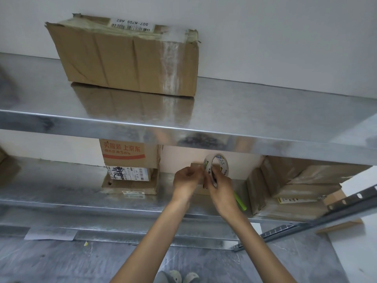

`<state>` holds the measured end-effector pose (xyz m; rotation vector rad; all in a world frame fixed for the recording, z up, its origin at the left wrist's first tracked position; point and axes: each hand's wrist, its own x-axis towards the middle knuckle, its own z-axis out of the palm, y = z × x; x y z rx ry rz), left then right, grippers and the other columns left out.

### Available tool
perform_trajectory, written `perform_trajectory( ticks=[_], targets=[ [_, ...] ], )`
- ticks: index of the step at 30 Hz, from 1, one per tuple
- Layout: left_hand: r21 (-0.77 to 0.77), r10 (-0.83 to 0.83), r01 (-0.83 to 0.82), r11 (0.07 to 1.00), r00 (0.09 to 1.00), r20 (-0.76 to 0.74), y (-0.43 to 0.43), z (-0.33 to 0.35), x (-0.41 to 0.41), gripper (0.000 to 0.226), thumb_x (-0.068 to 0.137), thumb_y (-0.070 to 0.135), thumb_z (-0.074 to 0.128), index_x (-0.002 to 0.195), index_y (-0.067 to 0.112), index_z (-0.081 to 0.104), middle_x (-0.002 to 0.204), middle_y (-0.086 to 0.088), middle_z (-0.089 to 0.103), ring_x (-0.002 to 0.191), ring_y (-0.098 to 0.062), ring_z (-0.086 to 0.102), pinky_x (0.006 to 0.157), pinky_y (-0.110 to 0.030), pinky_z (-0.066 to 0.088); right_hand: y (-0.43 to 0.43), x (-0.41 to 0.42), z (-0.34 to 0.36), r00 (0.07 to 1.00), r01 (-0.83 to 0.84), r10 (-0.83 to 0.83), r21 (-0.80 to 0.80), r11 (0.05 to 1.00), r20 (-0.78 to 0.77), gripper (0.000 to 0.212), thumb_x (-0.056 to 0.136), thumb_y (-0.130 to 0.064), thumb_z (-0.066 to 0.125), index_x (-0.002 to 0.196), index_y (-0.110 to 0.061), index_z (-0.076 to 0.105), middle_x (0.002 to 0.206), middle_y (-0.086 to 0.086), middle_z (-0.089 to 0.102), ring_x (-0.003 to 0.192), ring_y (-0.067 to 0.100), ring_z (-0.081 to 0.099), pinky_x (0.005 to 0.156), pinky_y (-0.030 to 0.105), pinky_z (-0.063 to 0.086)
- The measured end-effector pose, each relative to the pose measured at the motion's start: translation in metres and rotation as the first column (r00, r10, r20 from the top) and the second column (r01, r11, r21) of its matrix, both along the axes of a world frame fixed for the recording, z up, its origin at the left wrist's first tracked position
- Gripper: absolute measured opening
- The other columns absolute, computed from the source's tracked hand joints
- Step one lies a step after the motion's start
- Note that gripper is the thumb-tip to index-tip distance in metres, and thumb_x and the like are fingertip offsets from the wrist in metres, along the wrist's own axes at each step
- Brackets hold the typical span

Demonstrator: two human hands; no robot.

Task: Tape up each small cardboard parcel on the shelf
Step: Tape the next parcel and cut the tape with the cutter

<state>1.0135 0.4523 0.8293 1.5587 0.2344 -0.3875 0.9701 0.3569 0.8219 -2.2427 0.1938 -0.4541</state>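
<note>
A small cardboard parcel (195, 166) stands on the lower metal shelf (61, 193), mostly hidden behind my hands. My right hand (221, 185) holds a roll of clear tape (217, 163) upright in front of the parcel. My left hand (186, 180) pinches at the roll's left edge, where the tape end seems to be; the tape strip itself is too thin to make out. Both hands are close together, just under the upper shelf's front lip (183, 131).
A green-handled tool (240, 202) lies on the lower shelf right of my hands. Stacked boxes (130, 166) stand to the left, taped cartons (295, 184) to the right. A large worn box (130, 56) sits on the upper shelf. A loose slotted metal rail (306, 221) leans at lower right.
</note>
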Motion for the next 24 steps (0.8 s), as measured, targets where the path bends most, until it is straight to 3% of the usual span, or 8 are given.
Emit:
perform_trajectory(
  ticks=[4, 7, 9, 12, 14, 20, 22, 24],
  targets=[
    [0.106, -0.053, 0.055, 0.993, 0.998, -0.023, 0.0, -0.003, 0.005, 0.041, 0.074, 0.046, 0.074, 0.096, 0.017, 0.056, 0.097, 0.0, 0.065, 0.094, -0.016, 0.063, 0.081, -0.035, 0.051, -0.007, -0.001, -0.005, 0.999, 0.029, -0.027, 0.075, 0.997, -0.028, 0.016, 0.097, -0.021, 0.05, 0.082, -0.019, 0.045, 0.062, -0.01, 0.052, 0.058, -0.001, 0.052, 0.054, 0.011, 0.035],
    [-0.015, -0.015, 0.019, 1.0, 0.972, 0.234, 0.001, 0.001, 0.0, 0.025, 0.078, 0.028, 0.076, 0.092, 0.022, 0.057, 0.097, 0.004, 0.064, 0.091, -0.012, 0.062, 0.078, -0.024, 0.05, -0.011, -0.004, -0.001, 0.999, 0.031, -0.027, 0.086, 0.996, -0.042, 0.02, 0.097, -0.02, 0.049, 0.078, -0.023, 0.045, 0.058, -0.011, 0.051, 0.056, -0.003, 0.053, 0.053, 0.008, 0.035],
    [-0.033, -0.086, 0.106, 0.994, 0.921, 0.379, 0.001, 0.003, -0.004, 0.021, 0.078, 0.023, 0.075, 0.094, 0.018, 0.064, 0.1, 0.002, 0.065, 0.088, -0.003, 0.062, 0.072, -0.017, 0.049, -0.013, -0.006, 0.0, 0.998, 0.051, -0.046, 0.138, 0.989, -0.044, 0.032, 0.097, -0.017, 0.049, 0.068, -0.03, 0.043, 0.054, -0.009, 0.05, 0.053, -0.001, 0.052, 0.053, 0.009, 0.035],
    [0.03, -0.159, 0.162, 0.986, 0.887, 0.433, -0.003, 0.003, -0.004, 0.013, 0.08, 0.015, 0.075, 0.091, 0.014, 0.068, 0.099, 0.002, 0.065, 0.087, 0.002, 0.061, 0.069, -0.015, 0.048, -0.018, -0.006, -0.004, 0.995, 0.099, -0.09, 0.214, 0.972, -0.05, 0.04, 0.094, -0.032, 0.047, 0.059, -0.012, 0.044, 0.05, 0.011, 0.048, 0.047, 0.018, 0.045, 0.052, 0.032, 0.037],
    [0.036, -0.129, 0.125, 0.991, 0.894, 0.429, -0.006, 0.002, -0.001, 0.007, 0.081, 0.014, 0.073, 0.084, 0.017, 0.068, 0.093, 0.004, 0.067, 0.085, -0.002, 0.062, 0.071, -0.021, 0.05, -0.02, -0.006, -0.007, 0.991, 0.134, -0.13, 0.218, 0.967, -0.031, 0.053, 0.09, -0.046, 0.046, 0.058, -0.004, 0.042, 0.05, 0.017, 0.044, 0.05, 0.032, 0.045, 0.051, 0.039, 0.036],
    [0.084, -0.203, 0.184, 0.979, 0.897, 0.392, -0.011, -0.006, 0.016, 0.008, 0.081, 0.015, 0.074, 0.078, 0.019, 0.068, 0.079, 0.01, 0.069, 0.074, 0.002, 0.061, 0.069, -0.01, 0.046, -0.031, -0.012, -0.005, 0.976, 0.212, -0.215, 0.156, 0.965, 0.008, 0.065, 0.089, -0.055, 0.048, 0.053, -0.001, 0.039, 0.047, 0.017, 0.036, 0.043, 0.026, 0.035, 0.048, 0.03, 0.024],
    [0.099, -0.211, 0.187, 0.977, 0.899, 0.383, -0.009, -0.014, 0.021, 0.006, 0.082, 0.016, 0.073, 0.08, 0.019, 0.068, 0.081, 0.009, 0.069, 0.074, 0.002, 0.061, 0.069, -0.008, 0.045, -0.037, -0.012, -0.003, 0.963, 0.264, -0.269, 0.15, 0.953, 0.011, 0.058, 0.093, -0.045, 0.053, 0.047, -0.012, 0.037, 0.04, 0.004, 0.031, 0.039, 0.009, 0.03, 0.046, 0.022, 0.021],
    [0.133, -0.189, 0.148, 0.98, 0.902, 0.388, -0.005, -0.025, 0.028, 0.005, 0.084, 0.016, 0.071, 0.083, 0.02, 0.068, 0.086, 0.009, 0.069, 0.08, -0.002, 0.062, 0.07, -0.009, 0.045, -0.046, -0.012, -0.005, 0.946, 0.322, -0.326, 0.133, 0.937, 0.003, 0.049, 0.094, -0.033, 0.054, 0.048, -0.028, 0.039, 0.038, -0.004, 0.038, 0.04, 0.003, 0.04, 0.044, 0.014, 0.025]
  ],
)
